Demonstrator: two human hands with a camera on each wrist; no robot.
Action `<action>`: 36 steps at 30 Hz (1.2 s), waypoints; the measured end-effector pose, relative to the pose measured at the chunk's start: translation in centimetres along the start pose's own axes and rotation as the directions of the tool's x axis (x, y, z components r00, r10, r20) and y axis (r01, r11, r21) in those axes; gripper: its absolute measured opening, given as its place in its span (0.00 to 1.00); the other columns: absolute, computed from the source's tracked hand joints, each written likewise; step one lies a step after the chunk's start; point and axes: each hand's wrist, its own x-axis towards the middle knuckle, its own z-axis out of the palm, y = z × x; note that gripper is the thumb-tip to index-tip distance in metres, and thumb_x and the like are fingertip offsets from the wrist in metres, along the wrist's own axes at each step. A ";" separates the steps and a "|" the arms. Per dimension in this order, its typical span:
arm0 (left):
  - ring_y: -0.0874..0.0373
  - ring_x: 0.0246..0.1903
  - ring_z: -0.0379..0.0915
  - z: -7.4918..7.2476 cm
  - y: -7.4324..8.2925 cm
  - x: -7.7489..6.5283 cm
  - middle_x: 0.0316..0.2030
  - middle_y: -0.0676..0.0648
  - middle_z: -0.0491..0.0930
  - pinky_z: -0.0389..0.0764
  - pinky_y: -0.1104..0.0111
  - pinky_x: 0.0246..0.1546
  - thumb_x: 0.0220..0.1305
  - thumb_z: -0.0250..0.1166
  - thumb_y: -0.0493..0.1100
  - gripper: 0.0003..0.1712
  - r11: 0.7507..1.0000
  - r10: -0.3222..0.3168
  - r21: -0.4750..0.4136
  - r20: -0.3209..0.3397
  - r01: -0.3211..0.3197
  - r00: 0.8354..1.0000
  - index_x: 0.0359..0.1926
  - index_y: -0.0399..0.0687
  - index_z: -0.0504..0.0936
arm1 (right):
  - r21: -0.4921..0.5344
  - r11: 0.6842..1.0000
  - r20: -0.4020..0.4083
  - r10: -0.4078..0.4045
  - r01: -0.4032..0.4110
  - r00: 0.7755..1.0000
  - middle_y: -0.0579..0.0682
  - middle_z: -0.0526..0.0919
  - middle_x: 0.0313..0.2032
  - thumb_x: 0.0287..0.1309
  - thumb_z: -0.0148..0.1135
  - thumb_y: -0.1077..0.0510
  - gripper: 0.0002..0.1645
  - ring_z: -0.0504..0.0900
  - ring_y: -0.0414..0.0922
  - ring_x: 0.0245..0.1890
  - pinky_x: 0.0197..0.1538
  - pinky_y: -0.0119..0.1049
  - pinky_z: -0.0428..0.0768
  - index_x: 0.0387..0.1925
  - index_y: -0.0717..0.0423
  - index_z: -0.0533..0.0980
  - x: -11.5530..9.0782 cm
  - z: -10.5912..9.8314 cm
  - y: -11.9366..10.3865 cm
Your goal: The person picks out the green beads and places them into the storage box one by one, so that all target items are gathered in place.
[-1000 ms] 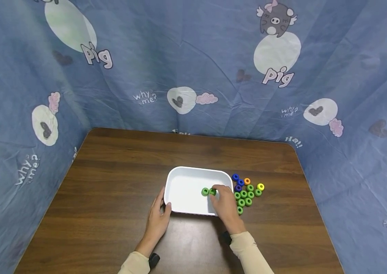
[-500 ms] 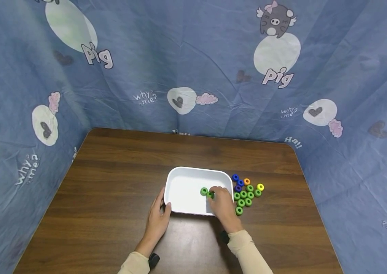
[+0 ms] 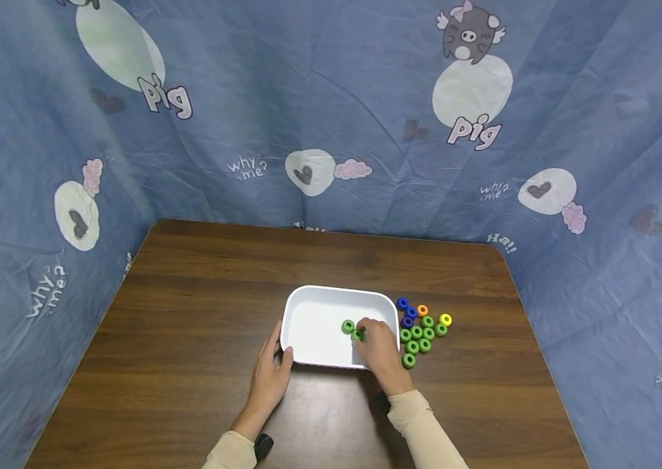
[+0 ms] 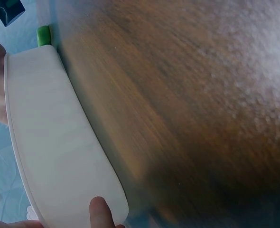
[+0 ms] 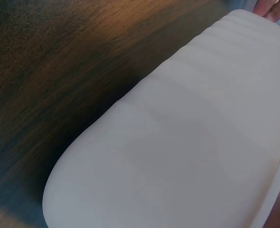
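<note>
1. The left hand [image 3: 270, 372] was spread, thumb apart from fingers, bracing the front left corner of a white, round-cornered rectangular tray [image 3: 314, 327] on the brown wood-grain bench [image 3: 202, 312].
2. The right hand [image 3: 381, 348] was bent down inside the tray's right half, thumb and fingers pinching a small round green ring [image 3: 357, 335].
3. The left wrist view showed the left thumb [image 4: 102, 213] laid against the tray's outer wall, a contact the head view gave only from above; a green piece [image 4: 44, 35] stood by the tray's far end.
4. The right wrist view was mostly the tray's smooth outer wall, with left-hand fingers at its far end; only the head view showed the pinched ring.
5. Well to the right of the left hand, a second green ring [image 3: 347, 326] lay in the tray, just left of the pinched one and near the right fingertips.
6. Right of both hands, blue rings [image 3: 403, 303], an orange ring [image 3: 422, 311], more green rings [image 3: 416, 333] and a yellow ring [image 3: 445, 319] lay outside the tray.
</note>
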 end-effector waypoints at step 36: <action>0.41 0.73 0.62 0.2 -0.3 0.1 0.73 0.37 0.64 0.65 0.49 0.74 0.73 0.55 0.36 0.35 0.999 0.041 -0.001 -0.029 -0.041 0.999 0.77 0.51 0.60 | 0.126 0.990 -0.094 -0.047 0.059 0.994 0.57 0.89 0.40 0.43 0.77 0.64 0.18 0.85 0.56 0.44 0.51 0.49 0.82 0.40 0.61 0.84 0.3 -1.5 -0.1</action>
